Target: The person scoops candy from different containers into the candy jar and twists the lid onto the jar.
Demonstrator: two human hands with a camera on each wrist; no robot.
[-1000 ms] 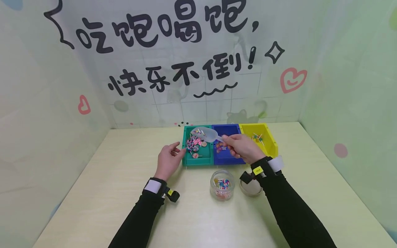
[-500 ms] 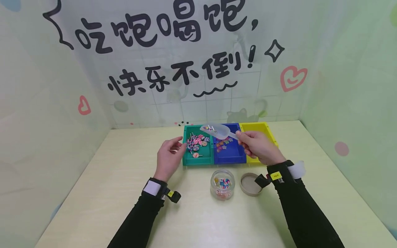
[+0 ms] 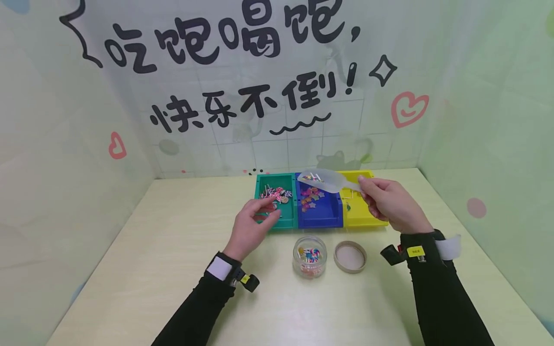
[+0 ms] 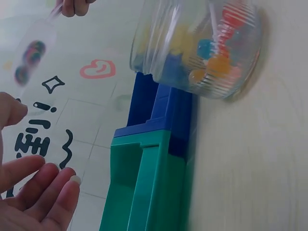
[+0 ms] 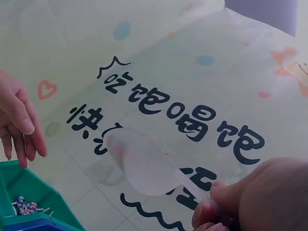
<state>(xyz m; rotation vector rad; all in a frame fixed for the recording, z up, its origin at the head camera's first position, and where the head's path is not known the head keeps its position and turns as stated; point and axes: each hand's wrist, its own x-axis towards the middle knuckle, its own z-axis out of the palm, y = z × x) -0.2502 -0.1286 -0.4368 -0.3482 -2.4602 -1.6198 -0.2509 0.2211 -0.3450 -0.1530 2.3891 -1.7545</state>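
Observation:
My right hand (image 3: 395, 204) grips the handle of a clear plastic scoop (image 3: 331, 181), held above the blue bin (image 3: 330, 218). A few small lollipop-like charms with white sticks lie in the scoop's bowl. Over the front of the green bin (image 3: 286, 223), my left hand (image 3: 251, 228) hovers with relaxed fingers and holds nothing. Several swirl lollipop charms (image 3: 283, 194) lie in that bin. Small star-shaped pieces (image 3: 309, 198) fill part of the blue one. A clear glass jar (image 3: 309, 269), partly filled with colourful charms, stands in front of the bins, with its mouth uncovered.
A yellow bin (image 3: 368, 218) joins the blue one on the right and holds a few stick charms. Beside the jar lies a round lid (image 3: 350, 257). The pale table (image 3: 130, 269) meets printed cloth walls at the back and sides.
My right hand has carried the scoop to the right, from above the green bin to above the blue one. My left hand has shifted slightly right and nearer the front.

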